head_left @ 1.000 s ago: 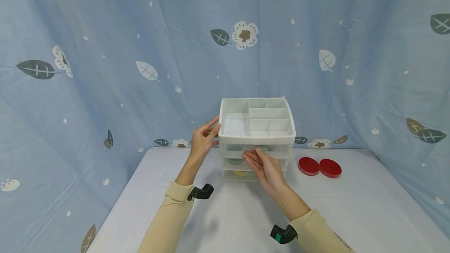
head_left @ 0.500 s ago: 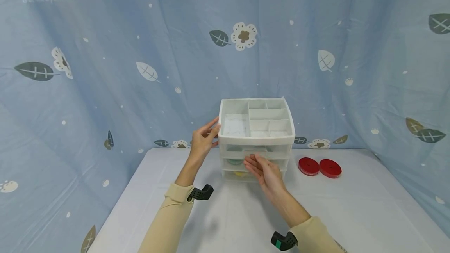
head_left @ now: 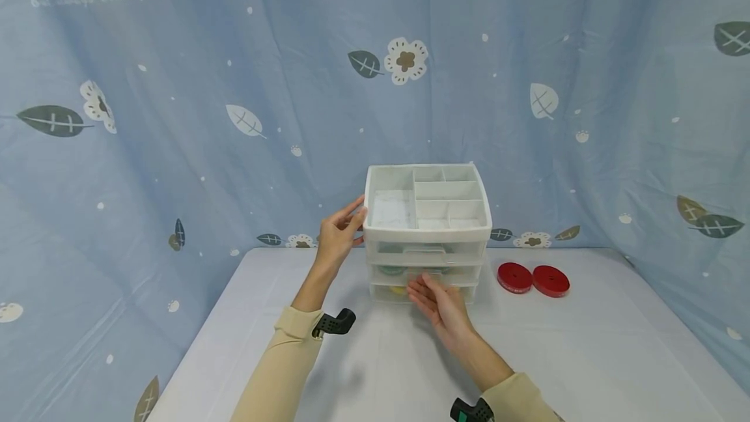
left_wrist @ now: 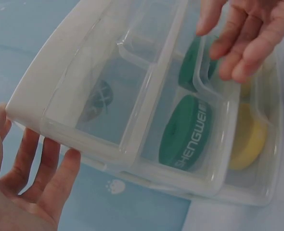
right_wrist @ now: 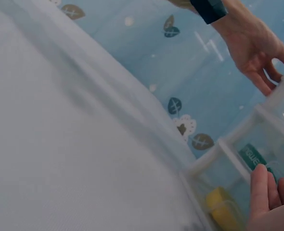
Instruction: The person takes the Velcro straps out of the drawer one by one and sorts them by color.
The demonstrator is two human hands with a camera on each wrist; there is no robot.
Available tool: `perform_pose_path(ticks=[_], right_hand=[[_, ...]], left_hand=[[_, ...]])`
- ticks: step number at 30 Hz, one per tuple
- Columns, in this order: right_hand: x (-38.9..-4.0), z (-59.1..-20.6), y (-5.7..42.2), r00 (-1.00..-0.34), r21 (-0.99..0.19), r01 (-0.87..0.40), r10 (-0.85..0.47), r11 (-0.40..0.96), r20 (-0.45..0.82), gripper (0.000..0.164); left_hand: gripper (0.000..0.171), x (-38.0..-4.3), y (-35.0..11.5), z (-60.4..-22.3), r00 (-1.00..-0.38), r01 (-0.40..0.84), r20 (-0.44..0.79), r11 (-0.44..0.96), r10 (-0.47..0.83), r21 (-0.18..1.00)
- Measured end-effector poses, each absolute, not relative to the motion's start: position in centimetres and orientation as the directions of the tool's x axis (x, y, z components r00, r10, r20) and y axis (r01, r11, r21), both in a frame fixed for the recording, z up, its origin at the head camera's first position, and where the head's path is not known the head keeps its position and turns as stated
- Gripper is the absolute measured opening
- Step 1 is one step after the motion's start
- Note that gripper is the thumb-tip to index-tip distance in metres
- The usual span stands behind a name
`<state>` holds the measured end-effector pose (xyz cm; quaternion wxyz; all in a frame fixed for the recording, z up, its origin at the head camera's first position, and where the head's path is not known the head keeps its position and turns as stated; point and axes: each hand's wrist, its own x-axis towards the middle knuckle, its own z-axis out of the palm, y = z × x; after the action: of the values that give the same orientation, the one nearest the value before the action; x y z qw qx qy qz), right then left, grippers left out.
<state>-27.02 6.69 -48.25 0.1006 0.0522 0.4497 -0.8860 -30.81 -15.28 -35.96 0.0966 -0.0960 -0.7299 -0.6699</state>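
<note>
A white tabletop organizer with three clear drawers stands at the back of the table. My left hand rests its thumb and extended fingers against the organizer's left side. In front of the middle drawer is my right hand, its fingers loosely bent and the fingertips right by that drawer's handle in the left wrist view. Through the middle drawer shows a green tape roll with white lettering, another green one partly hidden behind the fingers. The bottom drawer holds a yellow roll. All three drawers are pushed in.
Two red tape rolls, one left of the other, lie flat to the organizer's right. The organizer's top has several open compartments. A blue patterned curtain hangs close behind the white table.
My right hand has moved down from the top drawer's handle to the middle drawer's front. My left hand has stayed at the organizer's side.
</note>
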Motion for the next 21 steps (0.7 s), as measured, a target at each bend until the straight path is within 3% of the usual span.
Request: perform_pose_path(ticks=[21], right_hand=[[-27.98, -48.49, 6.82, -0.977, -0.737, 0.213, -0.123, -0.641, -0.175, 0.035]], left_hand=[[0.043, -30.87, -15.33, -35.87, -0.960, 0.280, 0.279, 0.091, 0.021, 0.956]])
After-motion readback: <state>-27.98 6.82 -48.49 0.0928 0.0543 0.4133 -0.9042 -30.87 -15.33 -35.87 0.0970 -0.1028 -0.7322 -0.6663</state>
